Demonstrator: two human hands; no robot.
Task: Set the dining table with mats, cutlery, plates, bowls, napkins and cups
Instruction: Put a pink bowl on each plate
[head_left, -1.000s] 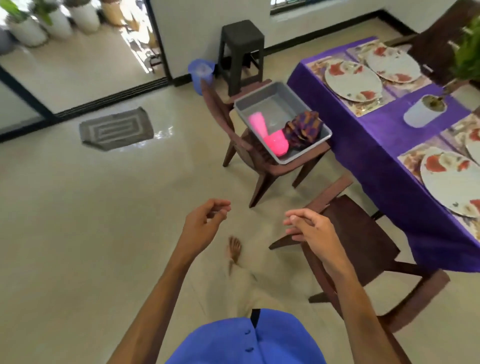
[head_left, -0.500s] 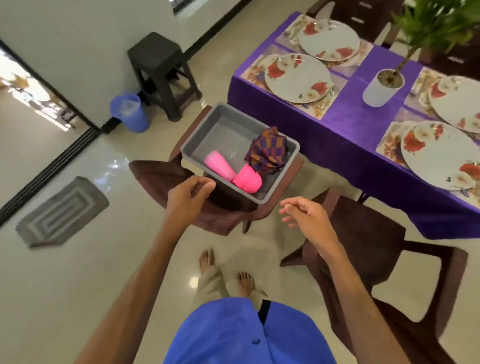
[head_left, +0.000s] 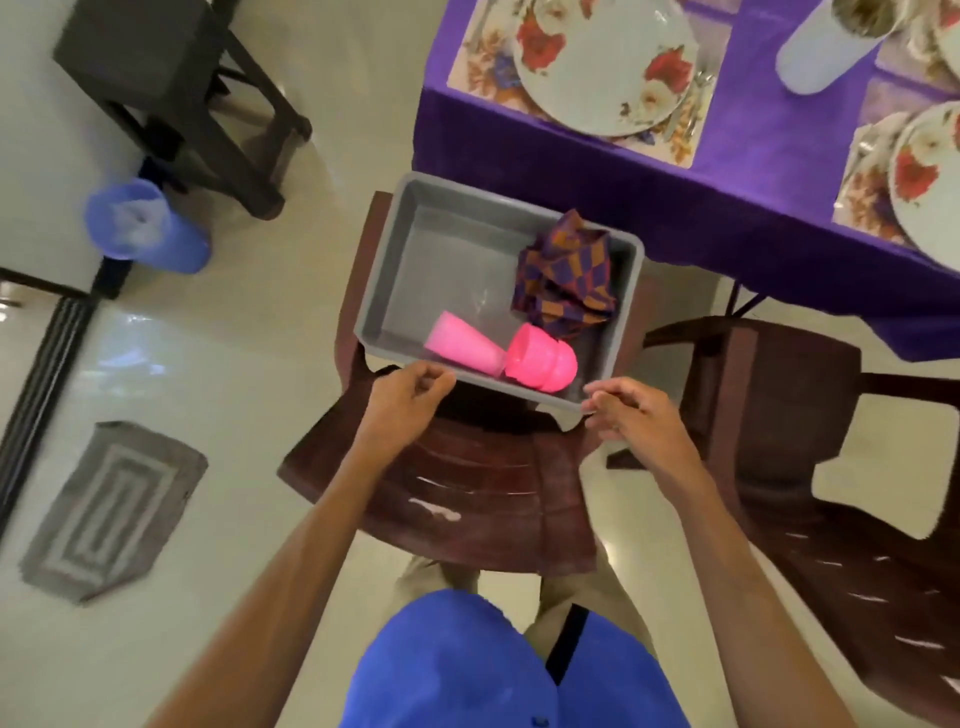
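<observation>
Within the last second the grey bin has been closed in on: where it was seen well ahead across the floor, it is now directly beneath the view, resting on the seat of a brown chair just off the purple-clothed desk. Both hands have been brought from mid-air to the bin's near rim. The left hand is placed at the rim's 7 o'clock corner, its fingers loosely curled, with nothing seen in them; whether the rim is actually touched cannot be told. The right hand is held at the 5 o'clock corner, its fingers bent toward the edge and likewise holding nothing.

Inside the bin, 2 pink cups are lying on their sides along the near wall, and a folded checked napkin is propped against the wall at 2 o'clock. On the desk, at 1 o'clock from the bin, flowered plates are already laid on mats, with what looks like cutlery beside them.

It is judged that the approach is finished and the stage of cups and napkins has been reached; either the bin is about to be lifted to the desk or its contents picked out.
</observation>
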